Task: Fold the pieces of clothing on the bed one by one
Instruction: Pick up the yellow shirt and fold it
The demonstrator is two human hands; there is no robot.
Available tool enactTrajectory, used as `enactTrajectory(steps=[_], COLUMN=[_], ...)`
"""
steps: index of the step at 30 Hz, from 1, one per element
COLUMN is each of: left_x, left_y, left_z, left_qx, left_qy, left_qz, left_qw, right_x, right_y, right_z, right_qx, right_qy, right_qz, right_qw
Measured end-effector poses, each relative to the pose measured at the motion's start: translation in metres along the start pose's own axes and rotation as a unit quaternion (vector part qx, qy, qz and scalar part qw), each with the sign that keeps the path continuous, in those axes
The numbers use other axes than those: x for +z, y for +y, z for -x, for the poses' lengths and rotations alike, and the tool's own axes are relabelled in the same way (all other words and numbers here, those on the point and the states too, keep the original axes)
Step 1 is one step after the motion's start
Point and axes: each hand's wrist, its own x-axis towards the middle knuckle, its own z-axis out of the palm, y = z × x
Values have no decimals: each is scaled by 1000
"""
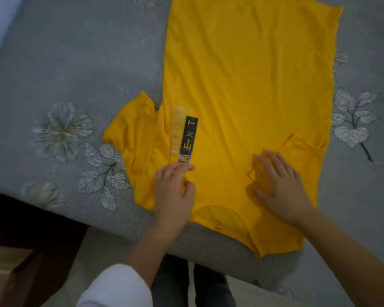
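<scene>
**Yellow T-shirt laid flat on the bed, both hands on its near end**

A yellow T-shirt (242,85) is spread over a grey bedspread (75,63) printed with pale flowers and leaves; its collar (222,218) lies at the near edge of the bed and the hem is cut off by the far edge of the frame. One sleeve (133,138) is left sticking out to the left; the right side is seen folded in over the body, its sleeve (302,145) lying on top. A black strip lettered NEXT (188,139) is shown beside the left fold, with a faint mirrored print (176,129) next to it.

The left hand (174,193) is placed at the near end of the strip, fabric being pinched between thumb and fingers; how much cloth is caught cannot be made out. The right hand (282,185) is laid flat on the shirt, fingers spread, palm down. A white cuff (118,286) is seen on the left arm; the right forearm is bare.

A dark wooden piece (27,227) is visible at the near left, too dim to identify; the floor and dark trousers (186,284) are partly hidden below the bed edge.
</scene>
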Motion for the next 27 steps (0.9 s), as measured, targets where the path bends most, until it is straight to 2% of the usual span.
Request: enactTrajectory(steps=[2, 4, 7, 9, 12, 14, 16, 20, 21, 22, 24, 27], left_x=[-30, -54, -71, -76, -81, -85, -93, -114, -117, -118, -116, -105], left_y=[-21, -42, -66, -71, -67, -69, -72, -79, -78, -77, -66, -41], left_z=[-22, -42, -69, -84, -101, -108, -109, -101, -99, -98, -97, -96], left_qx=[-127, -246, -363, -360, -337, -339, -362, -418, -401, -368, -277, -113], left_qy=[110, 178, 163, 150, 94, 90, 157, 297, 324, 345, 363, 337], left_qz=[17, 60, 138, 144, 75, 91, 172, 322, 327, 313, 255, 142], left_qw=[986, 951, 907, 909, 934, 932, 903, 796, 792, 805, 852, 924], right_x=[10, 20, 32, 39, 42, 41, 40, 41, 41, 42, 43, 45], right_y=[-31, -58, -82, -85, -81, -80, -79, -80, -80, -79, -79, -77], right_z=[-8, -18, -30, -32, -31, -32, -33, -32, -32, -32, -33, -33], right_qx=[-24, -36, -14, 2, 5, 6, 9, 6, 4, 2, -3, -7], right_qy=[15, 12, -11, -30, -41, -53, -64, -61, -58, -55, -52, -53], right_qz=[6, 17, 1, 9, 15, 17, 24, 22, 23, 24, 24, 20], right_qw=[1000, 999, 1000, 1000, 999, 998, 998, 998, 998, 998, 998, 998])
